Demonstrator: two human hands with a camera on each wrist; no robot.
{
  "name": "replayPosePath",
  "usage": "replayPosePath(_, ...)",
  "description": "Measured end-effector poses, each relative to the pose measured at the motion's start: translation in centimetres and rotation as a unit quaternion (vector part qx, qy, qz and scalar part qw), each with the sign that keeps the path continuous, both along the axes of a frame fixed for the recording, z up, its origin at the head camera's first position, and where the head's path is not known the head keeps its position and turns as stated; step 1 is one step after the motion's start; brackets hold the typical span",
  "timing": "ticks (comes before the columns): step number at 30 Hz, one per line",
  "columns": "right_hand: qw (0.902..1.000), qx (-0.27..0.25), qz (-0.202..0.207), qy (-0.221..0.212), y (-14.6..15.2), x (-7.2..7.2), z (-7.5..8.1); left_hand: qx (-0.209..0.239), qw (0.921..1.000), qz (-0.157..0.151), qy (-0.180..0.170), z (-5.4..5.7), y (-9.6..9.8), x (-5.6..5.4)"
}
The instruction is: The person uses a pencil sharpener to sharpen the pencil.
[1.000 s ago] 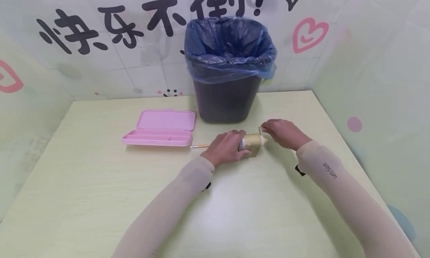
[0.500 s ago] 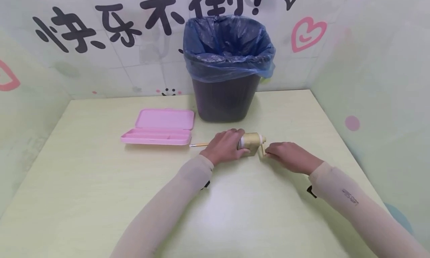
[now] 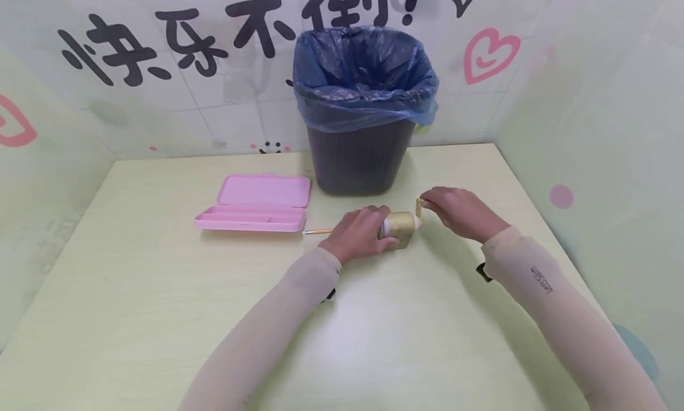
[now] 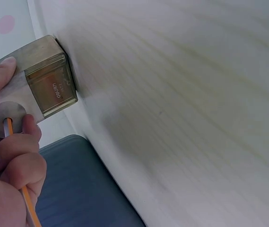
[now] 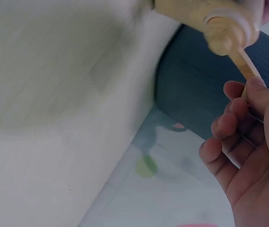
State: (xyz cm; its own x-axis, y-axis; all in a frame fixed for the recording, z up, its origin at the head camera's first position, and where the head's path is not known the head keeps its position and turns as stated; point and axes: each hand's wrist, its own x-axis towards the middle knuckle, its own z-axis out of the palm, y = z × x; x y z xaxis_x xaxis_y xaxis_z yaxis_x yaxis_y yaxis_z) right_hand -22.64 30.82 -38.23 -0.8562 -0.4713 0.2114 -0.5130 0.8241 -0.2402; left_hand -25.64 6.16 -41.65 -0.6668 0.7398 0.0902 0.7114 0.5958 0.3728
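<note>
A yellowish hand-cranked pencil sharpener [image 3: 401,224] lies low on the table in the head view. My left hand [image 3: 357,236] grips its near end. An orange pencil [image 4: 29,205] sits in the sharpener's round front hole, passing under the curled fingers of that hand in the left wrist view. From the head view, only the pencil's eraser end [image 3: 310,233] shows, left of the hand. With thumb and forefinger, my right hand [image 3: 464,212] pinches the end of the crank handle [image 5: 244,64], which points up and away from the sharpener body.
An open pink pencil case [image 3: 251,218] lies left of the pencil. Behind the sharpener stands a dark waste bin [image 3: 358,161] lined with a blue bag [image 3: 369,111]. Patterned walls enclose the light wooden table [image 3: 160,304] at the back and sides.
The crank goes round: my right hand was at the top, swung down toward me half a second ago, and is now back up on the far side. My left hand stays put.
</note>
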Motion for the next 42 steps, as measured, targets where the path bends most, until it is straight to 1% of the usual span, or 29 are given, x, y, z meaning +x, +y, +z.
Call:
replayPosePath(6,0.9996,0.003,-0.01,-0.026,-0.4,-1.5,-1.0,0.002,1.0,0.005,0.002,-0.1,-0.2,-0.1)
replayPosePath(11,0.9983,0.03,-0.012,-0.049,-0.5,-1.8,-2.6,0.004,0.9999,0.005,-0.009,-0.2,-0.1,0.0)
replayPosePath(13,0.9975,0.038,-0.012,-0.059,-0.4,-1.5,-3.4,0.007,0.9999,0.004,-0.013,-0.2,0.1,0.0)
replayPosePath(17,0.9956,0.053,-0.01,-0.076,-0.3,-0.5,-4.7,0.007,0.9999,0.003,-0.009,0.1,0.1,0.1)
replayPosePath(21,0.9957,0.05,-0.006,-0.078,-0.4,0.5,-5.4,-0.003,1.0,0.003,-0.009,0.3,0.1,0.0)
replayPosePath(26,0.9971,0.042,-0.002,-0.063,-0.5,1.1,-5.6,-0.011,0.9998,0.002,-0.016,0.3,0.1,0.0)
replayPosePath(31,0.9975,0.042,0.001,-0.057,-0.7,1.2,-5.5,-0.013,0.9998,-0.001,-0.013,0.4,0.0,0.0)
replayPosePath(35,0.9975,0.041,0.004,-0.057,-0.8,1.2,-5.6,-0.005,0.9999,0.0,-0.016,0.5,-0.4,0.0)
replayPosePath(37,0.9974,0.044,0.005,-0.057,-0.8,1.2,-5.6,-0.005,1.0,0.008,-0.003,0.5,-0.8,0.0)
replayPosePath(40,0.9972,0.048,0.003,-0.056,-0.7,1.3,-5.4,-0.017,0.9993,0.022,0.025,0.4,-1.5,0.0)
replayPosePath(42,0.997,0.052,0.001,-0.057,-0.7,1.4,-5.3,-0.023,0.9987,0.021,0.041,0.2,-1.9,-0.1)
